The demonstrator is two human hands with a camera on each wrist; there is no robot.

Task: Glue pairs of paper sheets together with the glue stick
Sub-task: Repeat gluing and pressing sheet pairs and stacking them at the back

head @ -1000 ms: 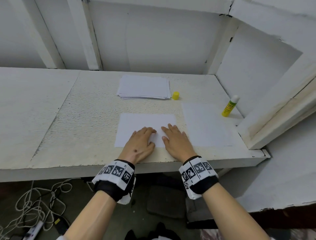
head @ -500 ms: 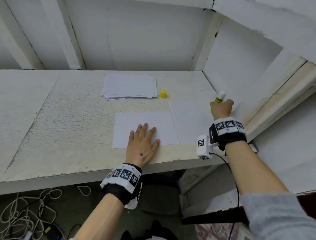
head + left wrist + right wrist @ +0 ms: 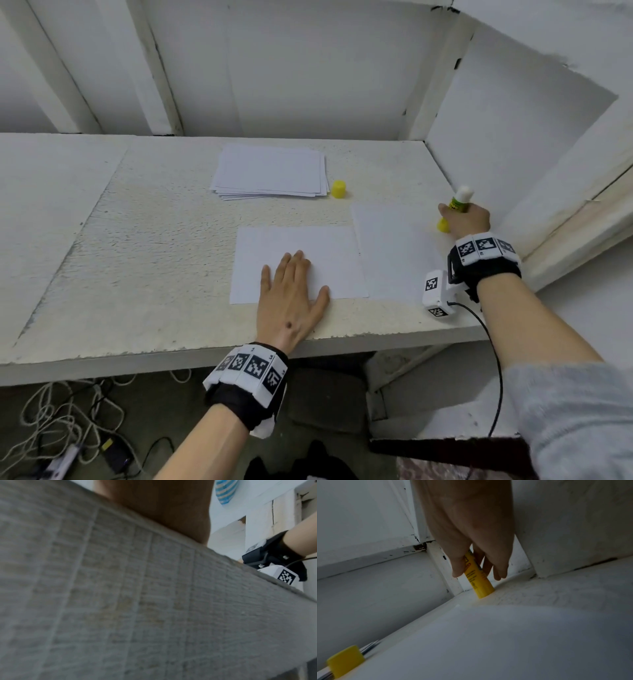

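My right hand [image 3: 462, 219] grips the yellow glue stick [image 3: 459, 202] at the table's far right, next to the side wall. The stick [image 3: 476, 577] stands tilted with its base on the table, thumb and fingers around its barrel, its white glue tip bare. My left hand [image 3: 291, 284] lies flat, fingers straight, on the near edge of a white sheet [image 3: 325, 257] in the middle. A second white sheet [image 3: 390, 246] lies just right of it. The yellow cap [image 3: 338, 189] stands beside a stack of white paper [image 3: 270, 171] at the back.
The white table [image 3: 137, 257] has a rough top and ends at a side wall [image 3: 513, 137] on the right. Cables [image 3: 51, 428] and a power strip lie on the floor below. The left wrist view shows mostly the table's front edge [image 3: 137, 601].
My right hand left the middle sheet, reached to the far right and took hold of the glue stick. The left hand stayed flat on the sheet.
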